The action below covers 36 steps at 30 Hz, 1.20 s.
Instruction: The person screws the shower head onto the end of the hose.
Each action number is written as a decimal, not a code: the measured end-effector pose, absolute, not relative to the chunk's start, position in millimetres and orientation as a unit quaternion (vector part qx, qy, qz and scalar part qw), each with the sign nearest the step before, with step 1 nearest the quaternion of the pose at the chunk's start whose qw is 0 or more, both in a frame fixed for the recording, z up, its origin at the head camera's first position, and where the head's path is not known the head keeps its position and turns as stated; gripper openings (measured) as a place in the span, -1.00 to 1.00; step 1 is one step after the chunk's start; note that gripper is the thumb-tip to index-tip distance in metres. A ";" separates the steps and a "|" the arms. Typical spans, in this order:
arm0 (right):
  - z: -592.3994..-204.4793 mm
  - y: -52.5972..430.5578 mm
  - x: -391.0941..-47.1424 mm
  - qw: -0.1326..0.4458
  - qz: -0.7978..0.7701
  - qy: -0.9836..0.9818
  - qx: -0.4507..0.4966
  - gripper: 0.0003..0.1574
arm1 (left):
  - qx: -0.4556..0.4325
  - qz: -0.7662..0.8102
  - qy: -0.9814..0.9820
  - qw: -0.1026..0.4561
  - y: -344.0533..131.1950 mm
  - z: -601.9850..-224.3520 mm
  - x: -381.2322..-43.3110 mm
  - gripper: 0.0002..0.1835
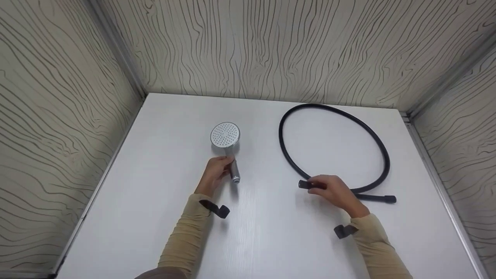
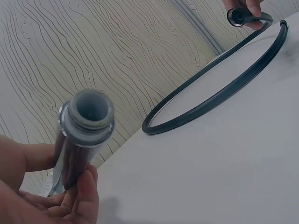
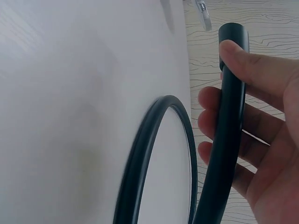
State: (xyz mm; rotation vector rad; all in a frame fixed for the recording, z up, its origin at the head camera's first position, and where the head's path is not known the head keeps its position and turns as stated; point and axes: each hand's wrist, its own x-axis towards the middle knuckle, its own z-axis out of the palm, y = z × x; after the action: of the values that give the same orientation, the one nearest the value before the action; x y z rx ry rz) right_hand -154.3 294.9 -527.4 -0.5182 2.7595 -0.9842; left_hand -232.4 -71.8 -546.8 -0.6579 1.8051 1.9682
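A chrome shower head (image 1: 225,135) with a round, dotted face is held by its handle in my left hand (image 1: 215,172). In the left wrist view the handle's threaded, hollow end (image 2: 91,112) points toward the camera, with fingers and thumb around the grip. My right hand (image 1: 329,190) grips a black shower hose (image 1: 282,143) close to one end fitting (image 1: 304,184). The right wrist view shows the thumb on that hose end (image 3: 232,39) and the fingers curled behind the tube. A gap separates the handle from the hose end.
The hose lies in a wide loop on the white table (image 1: 255,232), its other end fitting (image 1: 390,199) to the right of my right hand. Wood-grain patterned panels (image 1: 252,46) enclose the table at the back and both sides.
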 end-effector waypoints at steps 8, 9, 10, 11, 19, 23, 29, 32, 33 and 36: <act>-521.7 292.4 -156.6 0.075 -0.328 0.927 -0.168 -0.72 | -0.238 0.720 0.631 0.164 -69.8 -545.0 -230.1 -0.69; -521.3 291.9 -156.7 0.069 -0.328 0.927 -0.168 -0.72 | -0.237 0.723 0.630 0.159 -69.4 -544.7 -229.6 -0.69; -520.9 291.5 -156.7 0.063 -0.329 0.927 -0.169 -0.72 | -0.237 0.724 0.629 0.155 -69.1 -544.5 -229.3 -0.69; -520.4 291.1 -156.8 0.057 -0.330 0.927 -0.169 -0.72 | -0.237 0.726 0.628 0.150 -68.8 -543.9 -228.9 -0.69; -516.4 288.3 -159.5 -0.024 -0.362 0.915 -0.177 -0.78 | -0.223 0.737 0.625 0.129 -66.7 -538.3 -226.7 -0.65; -513.6 286.6 -160.5 -0.049 -0.374 0.907 -0.187 -0.80 | -0.223 0.735 0.627 0.129 -65.6 -534.4 -224.9 -0.63; -511.1 283.2 -161.2 -0.063 -0.379 0.905 -0.185 -0.80 | -0.231 0.737 0.623 0.123 -63.7 -530.5 -224.5 -0.62; -510.0 281.3 -162.1 -0.071 -0.379 0.904 -0.184 -0.80 | -0.233 0.734 0.627 0.117 -62.8 -529.5 -224.4 -0.60; -509.7 280.5 -162.6 -0.074 -0.380 0.904 -0.183 -0.81 | -0.234 0.735 0.626 0.117 -62.5 -529.6 -224.5 -0.59; -509.1 277.9 -163.6 -0.087 -0.377 0.903 -0.186 -0.80 | -0.233 0.739 0.622 0.112 -61.6 -529.4 -223.6 -0.57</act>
State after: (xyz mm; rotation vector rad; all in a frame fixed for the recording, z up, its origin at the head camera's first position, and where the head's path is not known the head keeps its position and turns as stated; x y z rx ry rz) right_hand -163.6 277.9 -509.1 -0.6176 3.0070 -1.2542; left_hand -223.6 -61.6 -529.4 -0.6831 1.8258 2.1703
